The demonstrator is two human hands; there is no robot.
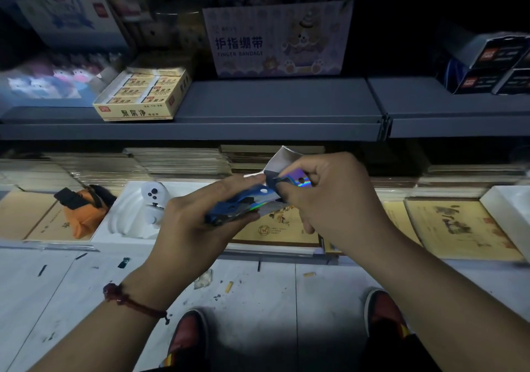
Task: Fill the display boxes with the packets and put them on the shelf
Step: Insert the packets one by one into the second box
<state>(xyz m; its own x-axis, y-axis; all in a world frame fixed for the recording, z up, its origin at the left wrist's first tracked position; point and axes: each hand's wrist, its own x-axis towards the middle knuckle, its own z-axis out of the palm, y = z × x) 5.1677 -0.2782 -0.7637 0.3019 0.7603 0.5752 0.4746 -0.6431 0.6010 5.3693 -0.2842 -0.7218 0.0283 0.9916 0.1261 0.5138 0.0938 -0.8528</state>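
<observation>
A stack of shiny blue packets (243,203) with punched hang holes lies across my left hand (189,222), which is closed around it above the lower shelf. Beside it, my right hand (324,199) pinches the top of one holographic packet (298,180) at the stack's right end, with a white folded card flap (282,160) sticking up behind the fingers. On the grey upper shelf (275,107) stands a pale "Finger Bandage" display box (278,38) and, left of it, a yellow display box (143,96) full of small packets.
Dark boxes (496,64) are stacked at the shelf's right end, and colourful boxes (57,21) at its left. Below, the lower shelf carries yellow booklets (453,225), a white game controller (152,202) in a white tray and an orange pouch (83,214). Scraps litter the floor by my shoes.
</observation>
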